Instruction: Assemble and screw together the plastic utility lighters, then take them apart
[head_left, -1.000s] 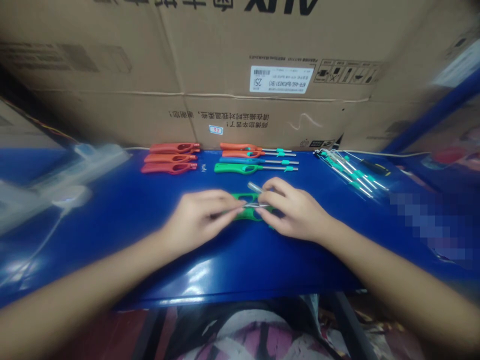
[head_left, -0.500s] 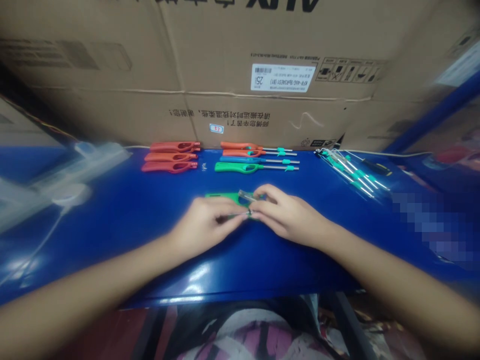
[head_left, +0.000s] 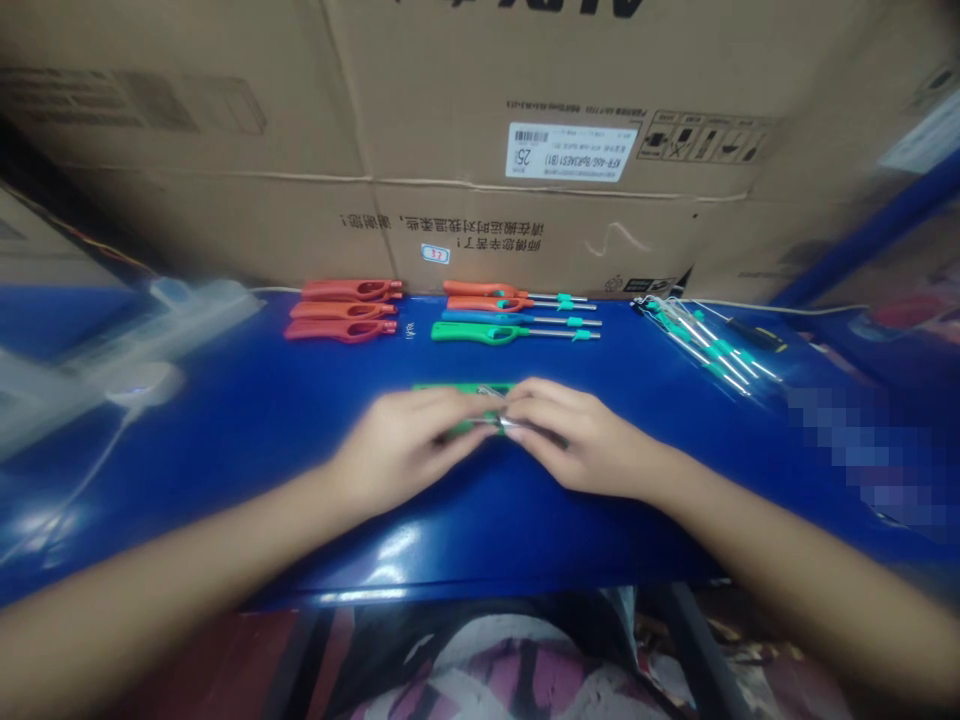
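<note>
My left hand (head_left: 416, 430) and my right hand (head_left: 577, 435) meet over the blue table, fingertips almost touching. Thumb and fingers of each are pinched together on small, thin, shiny parts, too blurred and covered to name. Beneath and behind the fingers lies a green lighter body (head_left: 442, 387), mostly hidden by the hands. Beyond them is a row of stick lighters with metal tubes and teal pieces: a green lighter (head_left: 476, 334), a blue lighter (head_left: 480, 317) and orange ones. To their left lie red and orange lighter bodies (head_left: 341, 330) without tubes.
Several metal tubes with teal pieces and wires (head_left: 709, 345) lie at the right, beside a dark-handled tool (head_left: 754, 335). A large cardboard box (head_left: 450, 120) stands along the back. At the left are a blurred power strip (head_left: 202, 320) and a white plug with its cable (head_left: 142, 385).
My right hand's raised fingers have come down and closed nearer to my left fingertips. The shiny piece that stuck up between the hands now sits lower and is more covered.
</note>
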